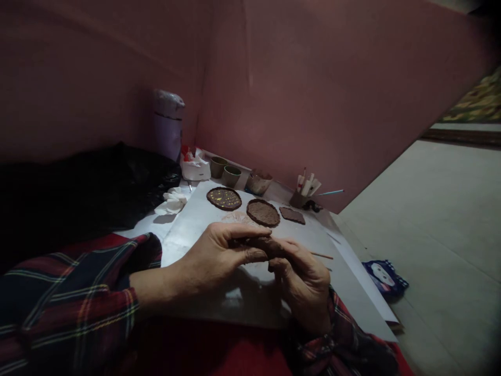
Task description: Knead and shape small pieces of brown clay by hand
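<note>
My left hand [217, 258] and my right hand [305, 277] meet above the white work sheet [352, 282]. Between their fingers is a brown lump of what looks like clay [263, 243], partly hidden by the fingers. Brown smears mark my fingertips. Beyond the hands lie three flat brown pieces with raised rims: a round one with yellow dots [224, 198], a rough-textured round one [263, 212] and a small rectangular one [292, 215]. A thin wooden stick [323, 256] lies by my right hand, its near end hidden.
Along the back stand two cups [231, 177], a smeared bowl [259, 183], a tissue pack [195, 168] and a holder with markers [301, 198]. A lavender bottle [168, 128] and black plastic [90, 193] are at left, near a crumpled tissue [172, 201]. A pink panel [305, 94] rises behind.
</note>
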A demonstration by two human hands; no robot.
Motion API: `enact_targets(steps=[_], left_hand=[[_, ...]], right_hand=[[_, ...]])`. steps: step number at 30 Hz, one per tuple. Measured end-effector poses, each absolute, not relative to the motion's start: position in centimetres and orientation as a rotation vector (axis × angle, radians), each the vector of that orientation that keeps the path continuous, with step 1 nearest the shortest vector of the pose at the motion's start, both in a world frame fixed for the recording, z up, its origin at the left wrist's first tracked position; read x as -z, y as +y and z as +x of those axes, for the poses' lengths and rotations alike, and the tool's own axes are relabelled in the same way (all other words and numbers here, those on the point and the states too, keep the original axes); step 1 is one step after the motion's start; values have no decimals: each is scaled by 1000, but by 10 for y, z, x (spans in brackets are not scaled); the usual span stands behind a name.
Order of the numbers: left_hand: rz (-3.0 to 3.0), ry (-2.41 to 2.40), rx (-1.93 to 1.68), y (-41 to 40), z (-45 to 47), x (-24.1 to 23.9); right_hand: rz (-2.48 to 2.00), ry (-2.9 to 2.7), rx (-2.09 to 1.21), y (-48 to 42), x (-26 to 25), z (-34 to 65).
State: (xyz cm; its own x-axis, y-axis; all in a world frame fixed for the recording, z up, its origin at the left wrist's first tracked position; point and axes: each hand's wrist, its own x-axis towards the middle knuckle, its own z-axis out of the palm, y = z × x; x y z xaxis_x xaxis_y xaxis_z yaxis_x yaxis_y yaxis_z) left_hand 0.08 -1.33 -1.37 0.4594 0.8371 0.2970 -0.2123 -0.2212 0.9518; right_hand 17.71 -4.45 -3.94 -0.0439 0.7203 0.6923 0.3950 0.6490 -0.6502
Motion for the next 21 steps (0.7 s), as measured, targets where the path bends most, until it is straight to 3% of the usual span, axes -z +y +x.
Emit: enact_targets(steps=[7, 21], left_hand=[[1714, 589, -1131, -15, -1, 11], [1532, 488, -1059, -15, -1, 11]], right_hand=[[-989, -1674, -168, -45, 41, 176], [-997, -1804, -75, -54, 32, 175]])
